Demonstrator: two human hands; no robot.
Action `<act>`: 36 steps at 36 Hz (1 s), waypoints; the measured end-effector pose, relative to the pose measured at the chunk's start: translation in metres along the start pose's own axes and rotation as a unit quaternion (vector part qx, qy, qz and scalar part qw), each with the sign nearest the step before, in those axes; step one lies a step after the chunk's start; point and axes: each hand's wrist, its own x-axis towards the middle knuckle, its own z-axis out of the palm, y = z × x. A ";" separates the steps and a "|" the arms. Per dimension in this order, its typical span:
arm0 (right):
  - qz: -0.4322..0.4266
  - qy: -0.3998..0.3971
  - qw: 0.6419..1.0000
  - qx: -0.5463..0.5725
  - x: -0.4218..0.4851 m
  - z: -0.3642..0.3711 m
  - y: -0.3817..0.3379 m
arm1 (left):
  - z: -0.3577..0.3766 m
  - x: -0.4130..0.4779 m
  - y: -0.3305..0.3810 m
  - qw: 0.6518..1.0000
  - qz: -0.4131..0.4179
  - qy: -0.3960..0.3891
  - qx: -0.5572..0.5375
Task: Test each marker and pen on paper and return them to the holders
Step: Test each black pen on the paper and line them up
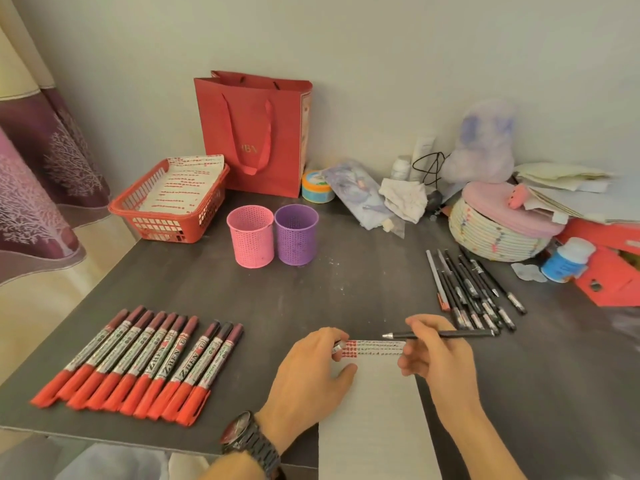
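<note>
A white paper sheet (375, 417) lies at the table's front edge, with rows of red and dark test marks along its top. My left hand (311, 379) rests on the sheet's left side and pinches a small grey pen cap (337, 348) in curled fingers. My right hand (440, 355) grips a black pen (446, 334) held level just above the marks, tip pointing left. Several red-capped markers (138, 365) lie in a row at the left. Several black pens (474, 289) lie at the right. The pink holder (251, 237) and purple holder (296, 234) stand behind with nothing showing inside.
A red basket (138, 216) holding marked paper sits at the back left, beside a red gift bag (252, 133). At the right are a woven basket (495, 237), a blue-labelled bottle (568, 259), a red box (613, 275) and stacked papers. A curtain hangs at the left.
</note>
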 end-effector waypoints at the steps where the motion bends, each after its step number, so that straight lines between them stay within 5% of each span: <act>1: 0.000 -0.005 1.000 -0.008 0.001 0.003 0.001 | 0.001 0.001 -0.001 1.000 0.001 -0.001 0.006; 14: -0.061 -0.007 0.980 -0.190 0.013 0.033 0.020 | 0.004 0.001 -0.005 1.000 0.025 0.017 0.002; 22: -0.064 0.070 0.976 -0.195 0.014 0.032 0.039 | 0.009 0.003 -0.010 1.000 0.013 0.024 0.001; 36: -0.090 0.050 0.965 -0.241 0.016 0.032 0.044 | 0.012 0.003 -0.013 1.000 0.005 0.024 -0.002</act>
